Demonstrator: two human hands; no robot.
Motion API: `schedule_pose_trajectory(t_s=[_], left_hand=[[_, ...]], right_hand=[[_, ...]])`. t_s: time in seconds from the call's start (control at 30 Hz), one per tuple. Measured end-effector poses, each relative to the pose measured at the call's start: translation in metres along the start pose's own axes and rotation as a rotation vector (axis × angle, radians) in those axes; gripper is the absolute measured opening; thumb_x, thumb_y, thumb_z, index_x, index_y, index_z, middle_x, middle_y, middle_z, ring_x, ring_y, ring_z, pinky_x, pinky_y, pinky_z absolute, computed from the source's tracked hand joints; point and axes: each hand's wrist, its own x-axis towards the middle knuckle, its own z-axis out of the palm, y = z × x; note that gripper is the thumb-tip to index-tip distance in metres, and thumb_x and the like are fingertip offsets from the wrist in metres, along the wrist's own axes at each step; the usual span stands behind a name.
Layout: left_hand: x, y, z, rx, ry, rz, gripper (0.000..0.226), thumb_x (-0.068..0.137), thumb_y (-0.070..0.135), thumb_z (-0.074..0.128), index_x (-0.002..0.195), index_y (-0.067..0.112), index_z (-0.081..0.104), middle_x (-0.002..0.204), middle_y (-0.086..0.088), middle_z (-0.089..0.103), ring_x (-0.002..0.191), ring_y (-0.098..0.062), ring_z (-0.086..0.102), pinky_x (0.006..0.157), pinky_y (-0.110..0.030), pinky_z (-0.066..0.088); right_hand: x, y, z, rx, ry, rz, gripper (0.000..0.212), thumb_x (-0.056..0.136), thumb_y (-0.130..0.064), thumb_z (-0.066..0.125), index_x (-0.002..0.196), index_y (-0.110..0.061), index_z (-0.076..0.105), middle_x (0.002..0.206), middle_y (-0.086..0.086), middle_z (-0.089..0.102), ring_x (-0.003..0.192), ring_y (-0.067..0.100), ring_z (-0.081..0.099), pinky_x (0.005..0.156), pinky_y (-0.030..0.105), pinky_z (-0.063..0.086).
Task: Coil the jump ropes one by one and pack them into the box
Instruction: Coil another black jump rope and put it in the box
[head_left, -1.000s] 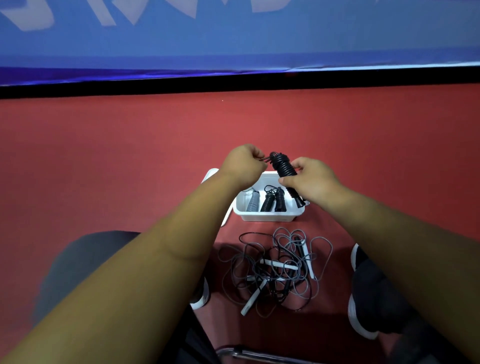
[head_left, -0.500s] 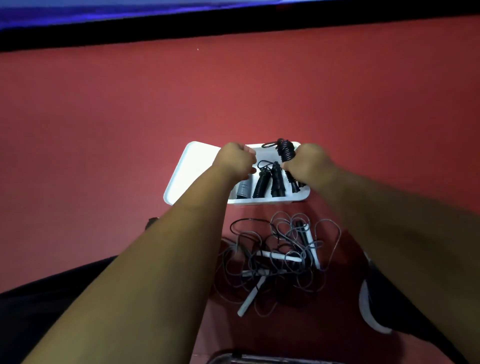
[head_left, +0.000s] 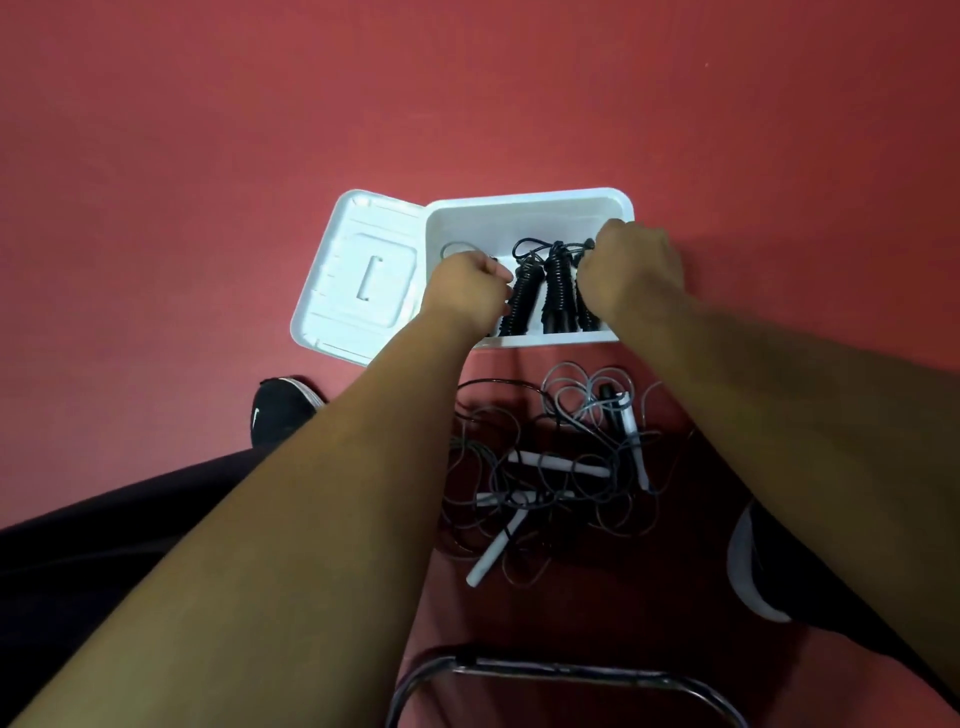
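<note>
A white box (head_left: 530, 205) stands open on the red floor. Two coiled black jump ropes (head_left: 558, 291) lie side by side in it. My right hand (head_left: 631, 273) grips a third coiled black rope (head_left: 587, 318) and holds it low in the box's right end; most of that rope is hidden by the hand. My left hand (head_left: 467, 293) is a curled fist over the box's left part, next to the leftmost black coil (head_left: 519, 304), with nothing seen in it. A tangle of loose grey and black ropes (head_left: 545, 483) with white handles (head_left: 556, 464) lies in front of the box.
The box's white lid (head_left: 363, 275) lies open to its left on the floor. My black shoes sit at the left (head_left: 280, 410) and right (head_left: 753, 566) of the tangle. A curved metal chair frame (head_left: 561, 670) is at the bottom edge.
Both hands came down from above the box into it. My right hand lowered the coiled black rope into the right end, and my left hand let go of the rope's end. The camera tilted downward.
</note>
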Motion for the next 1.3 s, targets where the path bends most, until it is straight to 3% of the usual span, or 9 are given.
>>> schedule_pose_trajectory(t_s=[0.13, 0.23, 0.43, 0.67, 0.8, 0.87, 1.0, 1.1, 1.3], left_hand=[[-0.012, -0.003, -0.004, -0.012, 0.064, 0.019, 0.027, 0.094, 0.005, 0.047, 0.095, 0.016, 0.072, 0.089, -0.003, 0.077, 0.071, -0.020, 0.071, 0.049, -0.020, 0.048], [-0.023, -0.006, -0.009, -0.012, 0.101, 0.047, 0.023, 0.092, 0.011, 0.050, 0.087, 0.021, 0.069, 0.090, -0.005, 0.077, 0.074, -0.024, 0.073, 0.059, -0.022, 0.050], [-0.047, -0.025, -0.017, 0.060, 0.157, 0.075, 0.022, 0.091, 0.027, 0.054, 0.091, 0.015, 0.073, 0.091, -0.001, 0.076, 0.089, -0.023, 0.070, 0.081, -0.033, 0.057], [-0.068, -0.069, -0.019, 0.177, 0.339, -0.065, 0.025, 0.089, 0.024, 0.056, 0.067, 0.012, 0.053, 0.067, -0.002, 0.055, 0.078, -0.033, 0.055, 0.071, -0.032, 0.042], [-0.058, -0.099, -0.021, 0.268, 0.219, -0.311, 0.020, 0.091, 0.028, 0.061, 0.085, 0.009, 0.062, 0.081, -0.008, 0.065, 0.078, -0.031, 0.066, 0.062, -0.029, 0.044], [-0.041, -0.125, -0.013, 0.322, 0.082, -0.347, 0.042, 0.092, 0.047, 0.057, 0.109, 0.010, 0.069, 0.109, -0.010, 0.074, 0.096, -0.030, 0.071, 0.075, -0.030, 0.052], [-0.038, -0.131, 0.003, 0.325, -0.135, -0.302, 0.056, 0.089, 0.068, 0.064, 0.117, 0.022, 0.075, 0.106, -0.008, 0.076, 0.096, -0.029, 0.071, 0.095, -0.036, 0.055], [-0.037, -0.127, 0.009, 0.347, -0.165, -0.284, 0.047, 0.093, 0.057, 0.067, 0.106, 0.012, 0.076, 0.099, -0.008, 0.078, 0.091, -0.028, 0.072, 0.089, -0.036, 0.058], [-0.030, -0.110, 0.010, 0.141, -0.016, -0.343, 0.024, 0.084, 0.025, 0.081, 0.091, 0.003, 0.075, 0.078, -0.014, 0.077, 0.057, -0.026, 0.070, 0.051, -0.028, 0.050]], right_hand=[[-0.009, 0.005, -0.006, 0.062, -0.076, -0.008, 0.026, 0.092, -0.017, 0.049, 0.106, -0.006, 0.068, 0.111, 0.022, 0.072, 0.105, 0.043, 0.066, 0.084, 0.041, 0.055], [-0.014, 0.018, -0.006, 0.169, -0.127, 0.002, 0.030, 0.085, -0.020, 0.041, 0.096, -0.007, 0.066, 0.103, 0.021, 0.071, 0.086, 0.036, 0.061, 0.074, 0.036, 0.051], [-0.051, 0.036, -0.003, 0.399, -0.103, 0.052, 0.022, 0.101, -0.017, 0.049, 0.109, -0.010, 0.068, 0.109, 0.017, 0.067, 0.104, 0.037, 0.065, 0.078, 0.031, 0.041], [-0.091, 0.060, 0.034, 0.526, 0.007, 0.199, 0.025, 0.098, -0.019, 0.050, 0.118, -0.006, 0.058, 0.116, 0.014, 0.069, 0.098, 0.029, 0.061, 0.079, 0.033, 0.044], [-0.092, 0.064, 0.063, 0.401, -0.196, 0.322, 0.035, 0.102, -0.022, 0.050, 0.127, -0.002, 0.064, 0.131, 0.022, 0.067, 0.121, 0.041, 0.064, 0.088, 0.037, 0.047], [-0.090, 0.058, 0.074, 0.285, -0.392, 0.263, 0.035, 0.105, -0.018, 0.050, 0.131, -0.002, 0.067, 0.139, 0.021, 0.065, 0.127, 0.038, 0.062, 0.092, 0.037, 0.047], [-0.081, 0.044, 0.094, 0.175, -0.518, 0.116, 0.031, 0.102, -0.026, 0.057, 0.118, -0.004, 0.070, 0.126, 0.019, 0.070, 0.102, 0.035, 0.065, 0.078, 0.033, 0.044], [-0.077, 0.036, 0.098, 0.113, -0.526, 0.021, 0.026, 0.100, -0.022, 0.053, 0.108, -0.006, 0.073, 0.117, 0.016, 0.074, 0.099, 0.033, 0.065, 0.082, 0.031, 0.047], [-0.084, 0.024, 0.085, 0.038, -0.539, -0.083, 0.027, 0.103, -0.012, 0.050, 0.106, -0.007, 0.076, 0.107, 0.012, 0.075, 0.104, 0.034, 0.068, 0.095, 0.035, 0.054]])
